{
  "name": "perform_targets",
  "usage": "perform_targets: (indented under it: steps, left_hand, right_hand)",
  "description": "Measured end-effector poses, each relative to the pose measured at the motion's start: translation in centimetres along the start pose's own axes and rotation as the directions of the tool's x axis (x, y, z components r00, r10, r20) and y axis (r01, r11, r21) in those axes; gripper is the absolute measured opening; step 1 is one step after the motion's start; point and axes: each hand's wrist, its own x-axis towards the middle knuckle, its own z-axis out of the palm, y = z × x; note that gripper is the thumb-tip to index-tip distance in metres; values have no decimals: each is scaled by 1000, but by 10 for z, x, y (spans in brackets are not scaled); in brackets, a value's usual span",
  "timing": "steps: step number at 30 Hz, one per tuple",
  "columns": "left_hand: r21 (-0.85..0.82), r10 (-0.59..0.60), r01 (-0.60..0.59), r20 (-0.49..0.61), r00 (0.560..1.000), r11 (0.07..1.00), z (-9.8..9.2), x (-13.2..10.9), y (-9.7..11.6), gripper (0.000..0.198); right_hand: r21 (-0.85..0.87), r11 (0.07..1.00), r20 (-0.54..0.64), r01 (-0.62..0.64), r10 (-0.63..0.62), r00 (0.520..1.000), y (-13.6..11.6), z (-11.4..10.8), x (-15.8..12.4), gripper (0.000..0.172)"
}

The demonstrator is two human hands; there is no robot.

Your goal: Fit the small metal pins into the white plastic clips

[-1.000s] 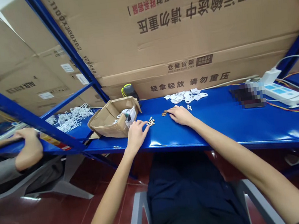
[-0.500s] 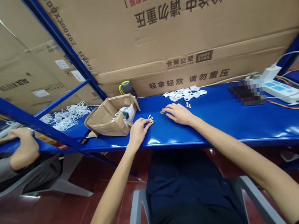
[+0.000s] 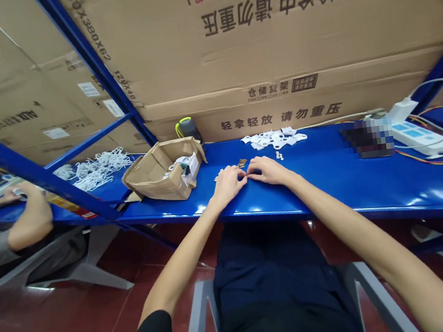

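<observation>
My left hand [image 3: 228, 182] and my right hand [image 3: 266, 169] rest on the blue shelf top [image 3: 330, 184], their fingertips meeting in a pinch near the middle. What the fingers hold is too small to name. Small brass-coloured parts [image 3: 241, 162] lie just behind the fingertips, and a few small metal bits [image 3: 218, 177] lie at my left hand's far side. A pile of white plastic pieces [image 3: 274, 140] sits further back.
An open cardboard box [image 3: 164, 171] with bagged parts stands left of my hands. A white power strip [image 3: 419, 137] with cables lies at the right. White hooks [image 3: 97, 168] are heaped at the left, where another person's arm [image 3: 28, 218] rests. Big cartons fill the back.
My left hand moved right, away from the small metal bits, and met my right hand fingertip to fingertip. The right hand barely shifted.
</observation>
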Motion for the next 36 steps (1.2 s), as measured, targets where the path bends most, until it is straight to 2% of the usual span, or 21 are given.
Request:
perform_targets:
  steps: [5,9,13,19,23,27,29,32,36]
  left_hand:
    - [-82,8,-6,20,1000,997,7,19,7,14]
    - [16,-9,9,-15,1000,1000,7,17,6,14]
    - [105,2,-1,-11,1000,994,-1,15,-3,16]
    - [171,-29,38,-57,998,985,-2,14,-15,20]
    - [185,-16,36,-108,994,982,-5,10,-22,23]
    - [119,-81,101,-163,983,988,-26,-3,-38,25]
    - [77,-113,126,-156,981,989,-37,-11,-46,26]
    - [76,-118,126,-110,987,989,-48,-22,-53,26]
    - [186,-126,131,-39,991,974,-48,-31,-43,23]
  right_hand:
    - [-36,993,1,-114,114,993,7,-8,-5,22]
    - [-89,984,12,-153,155,988,4,-13,-6,21]
    - [-161,961,-4,-223,226,974,11,-24,-11,19]
    - [-318,839,-102,-442,433,896,30,-38,-24,23]
    - [-322,788,-202,-524,484,852,31,-37,-25,26]
    - [-305,758,-318,-577,490,812,29,-32,-20,30]
    - [-289,790,-311,-541,457,833,25,-29,-16,30]
    - [-244,872,-245,-425,368,897,15,-21,-10,26]
    - [-157,945,-191,-289,258,947,1,-11,-3,21]
